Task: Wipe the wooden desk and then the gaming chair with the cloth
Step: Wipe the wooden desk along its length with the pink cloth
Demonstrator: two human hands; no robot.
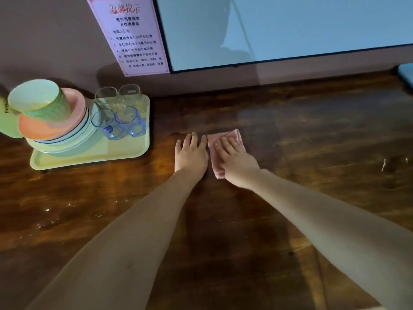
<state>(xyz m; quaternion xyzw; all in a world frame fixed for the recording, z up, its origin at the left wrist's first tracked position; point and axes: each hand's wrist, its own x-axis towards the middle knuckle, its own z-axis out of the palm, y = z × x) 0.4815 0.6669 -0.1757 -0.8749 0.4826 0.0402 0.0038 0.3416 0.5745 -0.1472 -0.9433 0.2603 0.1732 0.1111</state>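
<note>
The small folded pink cloth (234, 137) lay flat on the dark wooden desk (312, 157) under the right hand (234, 161), whose straight fingers pressed it. It looked soft, light and limp, best driven under a flat palm (pinched, it would likely bunch). The left hand (191, 153) rested flat beside that one cloth, holding nothing; four glasses (131, 121) stood on one pale green tray (89, 158).

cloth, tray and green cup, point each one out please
cloth (236, 135): head view, its bare far corner
tray (93, 158): head view, bare floor by its front rim
green cup (33, 97): head view, pale inside of its mouth
</note>
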